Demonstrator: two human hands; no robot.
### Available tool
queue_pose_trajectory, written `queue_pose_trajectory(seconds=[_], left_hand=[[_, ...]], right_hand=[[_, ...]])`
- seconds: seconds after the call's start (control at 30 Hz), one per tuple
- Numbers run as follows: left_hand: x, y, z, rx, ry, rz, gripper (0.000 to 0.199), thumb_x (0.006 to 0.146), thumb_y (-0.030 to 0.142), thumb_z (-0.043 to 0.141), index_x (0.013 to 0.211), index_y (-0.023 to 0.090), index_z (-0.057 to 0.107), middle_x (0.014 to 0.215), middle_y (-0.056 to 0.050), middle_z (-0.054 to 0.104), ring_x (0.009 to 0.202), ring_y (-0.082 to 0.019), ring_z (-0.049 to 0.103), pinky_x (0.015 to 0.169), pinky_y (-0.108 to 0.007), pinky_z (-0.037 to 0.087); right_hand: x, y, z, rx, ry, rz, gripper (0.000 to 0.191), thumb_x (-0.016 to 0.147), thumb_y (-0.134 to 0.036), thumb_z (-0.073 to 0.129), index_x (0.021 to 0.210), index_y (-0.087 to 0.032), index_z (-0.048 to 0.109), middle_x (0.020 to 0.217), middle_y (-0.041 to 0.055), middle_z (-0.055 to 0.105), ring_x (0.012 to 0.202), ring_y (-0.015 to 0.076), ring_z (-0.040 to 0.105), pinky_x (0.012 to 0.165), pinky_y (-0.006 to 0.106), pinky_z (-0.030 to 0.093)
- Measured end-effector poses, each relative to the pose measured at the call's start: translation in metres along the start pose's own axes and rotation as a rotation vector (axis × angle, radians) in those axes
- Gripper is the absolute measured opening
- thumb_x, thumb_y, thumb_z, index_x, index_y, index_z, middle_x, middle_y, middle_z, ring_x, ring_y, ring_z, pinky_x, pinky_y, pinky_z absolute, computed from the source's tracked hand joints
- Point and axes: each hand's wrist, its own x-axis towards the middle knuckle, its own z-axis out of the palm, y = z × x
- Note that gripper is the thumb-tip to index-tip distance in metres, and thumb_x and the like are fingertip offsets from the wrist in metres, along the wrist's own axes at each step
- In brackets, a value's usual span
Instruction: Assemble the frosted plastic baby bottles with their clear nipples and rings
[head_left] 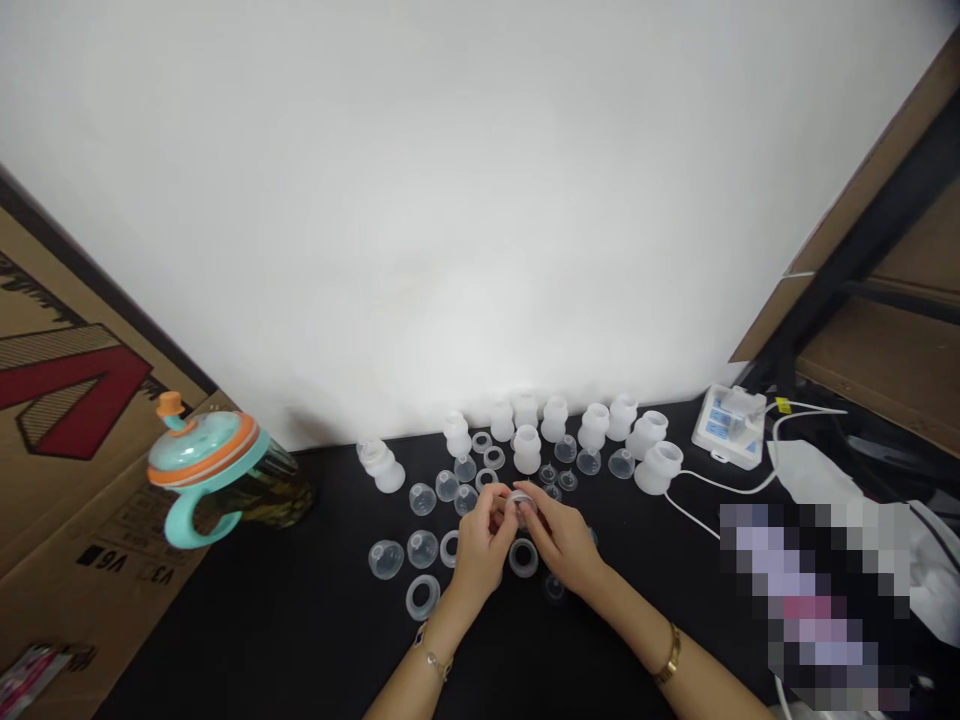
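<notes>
With our left hand (482,545) and right hand (562,545) we pinch 1 small clear part (519,496) between them, over the desk (300,620); white containers (527,450) stand beyond it, towards the desk's far edge.

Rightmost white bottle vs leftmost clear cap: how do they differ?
The rightmost white bottle is milky; the leftmost clear cap is see-through. The bottle is bigger than the cap. The bottle has a narrowed neck with an open mouth on top, while the cap is a rounded dome. Both rest on the black table.
</notes>
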Motion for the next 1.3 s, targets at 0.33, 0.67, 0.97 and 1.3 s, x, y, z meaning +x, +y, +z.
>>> queue_pose_trajectory(seconds=[0.33, 0.67, 0.97, 1.3], left_hand=[[-0.0018, 0.0013, 0.0011, -0.093, 0.005, -0.067, 0.032, 0.096, 0.048, 0.049, 0.111, 0.02, 0.054, 0.069, 0.001, 0.067, 0.056, -0.015, 0.061, 0.055, -0.024, 0.047], [0.0011, -0.0016, 0.0001, -0.083, -0.004, -0.085, 0.035, 0.094, 0.047, 0.053, 0.108, 0.018, 0.064, 0.071, -0.002, 0.068, 0.056, -0.014, 0.062, 0.054, -0.023, 0.05], [0.0042, -0.0018, -0.0028, -0.129, -0.021, -0.094, 0.033, 0.09, 0.046, 0.059, 0.103, 0.016, 0.067, 0.065, 0.0, 0.065, 0.052, -0.013, 0.06, 0.05, -0.021, 0.049], [0.0059, 0.0049, -0.006, -0.107, 0.005, -0.095, 0.035, 0.088, 0.047, 0.062, 0.1, 0.016, 0.071, 0.061, 0.0, 0.065, 0.049, -0.013, 0.059, 0.047, -0.021, 0.051]], right_hand=[[-0.0005, 0.0057, 0.0022, 0.01, 0.003, -0.019, 0.042, 0.104, -0.035, 0.039, 0.137, -0.017, 0.057, 0.112, 0.0106, 0.075, 0.094, 0.0229, 0.074, 0.079, 0.031, 0.057], [0.0003, 0.0092, 0.0011, 0.011, -0.023, -0.045, 0.044, 0.103, -0.029, 0.036, 0.143, -0.021, 0.053, 0.125, 0.0107, 0.071, 0.107, 0.0234, 0.071, 0.09, 0.036, 0.057], [-0.0001, 0.0104, 0.0034, 0.0, -0.008, -0.048, 0.043, 0.102, -0.029, 0.036, 0.141, -0.021, 0.056, 0.126, 0.0098, 0.07, 0.11, 0.0229, 0.07, 0.092, 0.036, 0.057], [-0.0001, 0.0086, 0.0042, -0.013, -0.011, -0.071, 0.043, 0.103, -0.027, 0.035, 0.141, -0.019, 0.054, 0.127, 0.0113, 0.069, 0.11, 0.0225, 0.07, 0.092, 0.035, 0.058]])
